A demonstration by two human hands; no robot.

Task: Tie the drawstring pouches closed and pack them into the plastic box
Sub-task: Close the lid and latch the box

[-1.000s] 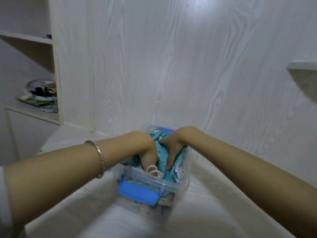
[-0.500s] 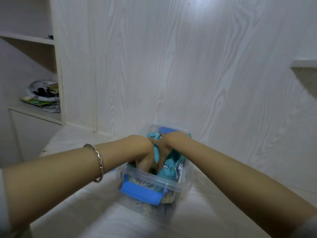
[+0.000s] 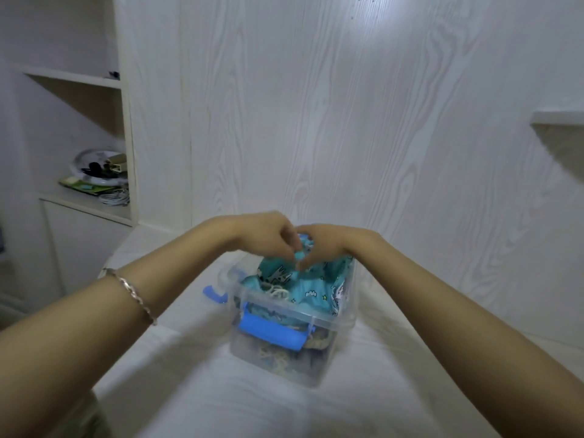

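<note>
While your left hand point(image 3: 268, 238) and right hand point(image 3: 322, 248) met over the far side of the plastic box point(image 3: 328, 324), their fingertips pinched together on a small teal bit at the top of the teal patterned pouch point(image 3: 303, 286), which lay inside the box with its cream drawstring point(image 3: 278, 290) looped loose near the front rim. You seemed to be at the tying step for this top pouch, done in place rather than on the white surface point(image 3: 221, 390); next you would need to draw the cord tight and knot it without dragging the fabric back out. A second earlier both hands were pressed down deep among the cloth; here they had risen above the rim and drawn close, and more of the pouch showed. The blue latch point(image 3: 271, 335) hung on the near wall.
</note>
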